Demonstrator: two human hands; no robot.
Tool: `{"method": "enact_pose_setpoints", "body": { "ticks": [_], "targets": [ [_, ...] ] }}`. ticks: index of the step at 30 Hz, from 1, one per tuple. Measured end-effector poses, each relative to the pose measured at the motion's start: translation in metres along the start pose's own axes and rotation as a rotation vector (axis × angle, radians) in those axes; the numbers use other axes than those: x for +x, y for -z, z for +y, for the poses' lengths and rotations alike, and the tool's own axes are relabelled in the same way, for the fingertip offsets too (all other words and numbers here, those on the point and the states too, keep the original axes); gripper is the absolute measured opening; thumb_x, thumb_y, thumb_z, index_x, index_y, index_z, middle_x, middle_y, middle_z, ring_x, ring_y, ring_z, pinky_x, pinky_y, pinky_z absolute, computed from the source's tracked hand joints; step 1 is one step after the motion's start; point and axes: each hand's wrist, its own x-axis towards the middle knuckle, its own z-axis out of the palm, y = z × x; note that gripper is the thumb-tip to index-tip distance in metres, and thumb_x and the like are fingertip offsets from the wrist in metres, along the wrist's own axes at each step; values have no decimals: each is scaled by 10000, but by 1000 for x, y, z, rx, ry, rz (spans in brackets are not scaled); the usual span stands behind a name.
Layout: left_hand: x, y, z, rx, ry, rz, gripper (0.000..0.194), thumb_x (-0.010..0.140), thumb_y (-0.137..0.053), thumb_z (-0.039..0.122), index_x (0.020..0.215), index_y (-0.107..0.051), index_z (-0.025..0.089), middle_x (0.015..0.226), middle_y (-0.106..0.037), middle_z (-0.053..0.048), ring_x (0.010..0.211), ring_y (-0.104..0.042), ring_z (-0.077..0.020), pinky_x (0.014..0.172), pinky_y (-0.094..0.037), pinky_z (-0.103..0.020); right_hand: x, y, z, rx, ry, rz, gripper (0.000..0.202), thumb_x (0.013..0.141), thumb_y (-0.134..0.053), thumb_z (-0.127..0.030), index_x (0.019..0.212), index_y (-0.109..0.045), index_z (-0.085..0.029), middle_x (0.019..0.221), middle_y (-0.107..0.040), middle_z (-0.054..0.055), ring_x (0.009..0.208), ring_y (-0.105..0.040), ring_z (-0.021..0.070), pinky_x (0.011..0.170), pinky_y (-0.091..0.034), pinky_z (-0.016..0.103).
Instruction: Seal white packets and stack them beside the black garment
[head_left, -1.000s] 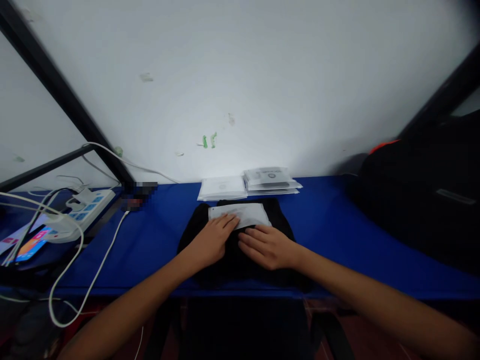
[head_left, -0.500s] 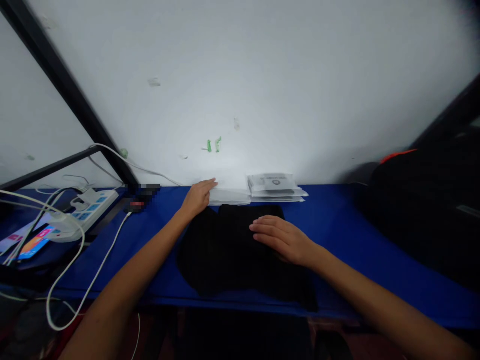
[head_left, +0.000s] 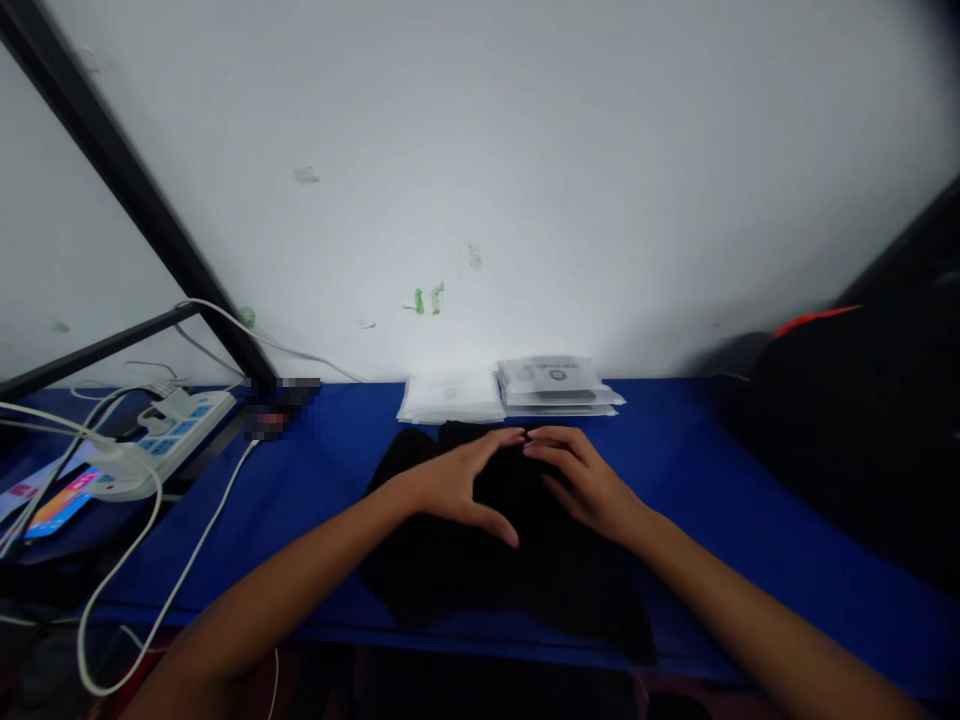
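Observation:
A dark black piece of folded cloth (head_left: 480,590) lies near the front edge of the blue table; its exact kind is hard to make out. Over its upper middle is my left hand (head_left: 465,487), open, with the thumb spread wide from the fingers. My right hand (head_left: 589,485) rests on the cloth's right part, its fingers slightly bent and apart. The fingertips of both hands nearly meet. Behind the cloth, by the wall, sit a flat white packet stack (head_left: 450,397) and a second stack of printed plastic packets (head_left: 556,380).
At left, a white power strip (head_left: 176,440) stands among tangled cables, near a phone with a lit screen (head_left: 64,507). A white cable (head_left: 214,525) crosses the blue table (head_left: 315,560). A large black object with an orange edge (head_left: 847,430) fills the right side.
My left hand has come back from the white packets and moved right onto the black cloth. My right hand stays on the cloth, fingers more bent. The view has shifted slightly.

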Motion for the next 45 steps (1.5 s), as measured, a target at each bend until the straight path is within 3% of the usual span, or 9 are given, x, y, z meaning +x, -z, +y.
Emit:
{"method": "enact_pose_setpoints", "body": {
  "ticks": [4,8,13,16,22,29,35,41,45],
  "targets": [
    [-2,-6,10,34,53,36,868,742,-771,242,1463,-287,232,1321,-516,-138,1183,-557,-266,997,-474,-430,0,7,-2,75,16,-35,314,929,-468,-93,1198,-566,-221,1204,-531,129,1100,-587,226,896,-569,417],
    [-19,13,-3,-10,153,93,836,780,-748,253,1472,-280,279,1242,-551,-105,1088,-598,-240,931,-509,-412,2,23,2,187,-2,-71,285,901,-450,-44,1073,-610,-205,1194,-546,116,1052,-605,195,889,-560,380],
    [-51,34,-11,121,201,8,1040,757,-776,327,1541,-93,301,1516,-315,-167,1341,-421,-329,1057,-416,-490,5,37,7,247,-104,-272,321,816,-439,23,959,-612,-206,1237,-562,107,1160,-568,216,934,-526,412],
    [-58,33,-15,246,236,-38,1109,663,-843,414,1536,-168,307,1562,-215,-185,1401,-309,-401,1064,-380,-564,5,37,8,205,-192,-429,372,751,-412,73,899,-610,-205,1275,-559,96,1187,-560,216,952,-508,416],
    [-50,25,-20,273,266,-13,653,680,-831,420,1243,-561,230,1320,-547,-126,1246,-508,-311,1029,-431,-481,5,34,13,191,-219,-491,452,648,-376,112,878,-604,-203,1139,-640,77,1064,-631,197,886,-526,375],
    [-66,65,-11,127,326,63,425,787,-704,293,1180,-555,228,1184,-640,-63,1069,-622,-227,919,-501,-376,-2,40,30,176,-231,-424,443,620,-365,97,842,-608,-200,1127,-663,72,1049,-646,199,876,-532,377],
    [-84,80,-35,209,461,43,405,732,-575,170,1137,-564,186,1053,-683,-80,979,-660,-233,801,-539,-350,-9,42,41,166,-262,-478,492,684,-355,78,918,-669,-221,1182,-662,65,1064,-650,197,888,-538,399],
    [-67,69,-36,268,464,102,183,849,-546,317,968,-631,207,942,-702,-15,864,-658,-191,771,-510,-291,-2,48,27,219,-309,-479,210,911,-483,-199,1029,-656,-220,1166,-666,86,1064,-635,225,919,-521,427],
    [-60,62,-44,485,738,219,210,912,-481,334,887,-625,182,885,-699,-68,848,-668,-250,730,-507,-329,0,50,17,200,-461,-635,544,784,-708,-462,1249,-576,-212,1253,-608,116,1152,-574,291,997,-464,465]
  ]
}}
